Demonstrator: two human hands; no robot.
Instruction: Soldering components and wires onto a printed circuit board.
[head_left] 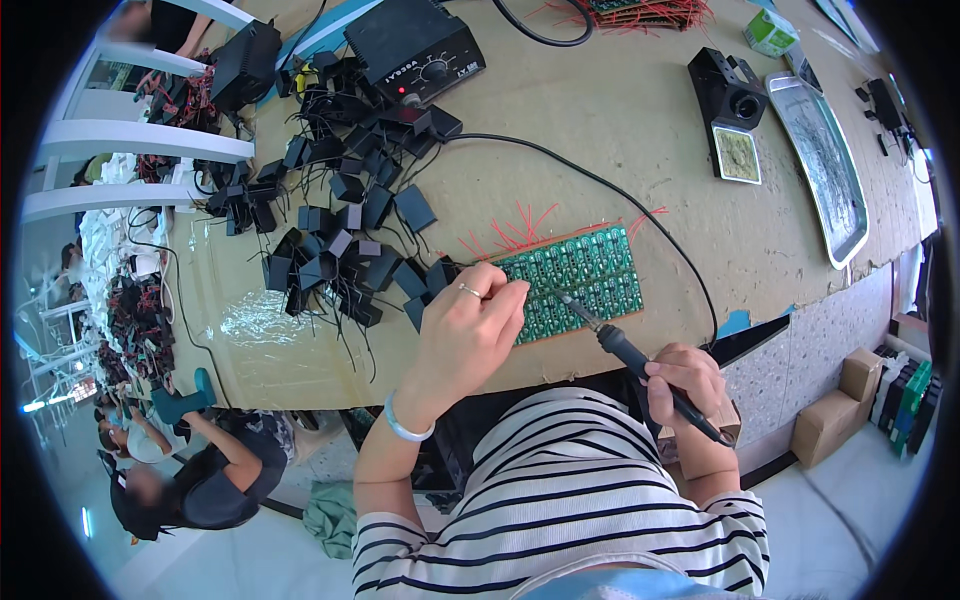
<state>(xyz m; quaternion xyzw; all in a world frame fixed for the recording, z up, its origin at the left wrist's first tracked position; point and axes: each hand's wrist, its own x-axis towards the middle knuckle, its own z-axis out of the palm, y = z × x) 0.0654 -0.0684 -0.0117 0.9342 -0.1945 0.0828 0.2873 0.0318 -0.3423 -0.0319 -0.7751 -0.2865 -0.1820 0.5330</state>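
Note:
A green circuit board panel lies on the brown worktop, with rows of small parts on it and red wires sticking out along its far edge. My right hand is closed around the dark handle of a soldering iron, whose tip rests at or just above the middle of the panel. My left hand is over the panel's left part, thumb and fingers pinched together. What that pinch holds, if anything, is hidden. Just beyond the left hand, a heap of small black boxes with wire leads reaches close to the fingers.
A black soldering station with a lit red lamp stands behind the heap; its cable arcs across to the right. Farther right are a black iron stand, a sponge tray and a long metal tray. A co-worker sits at left.

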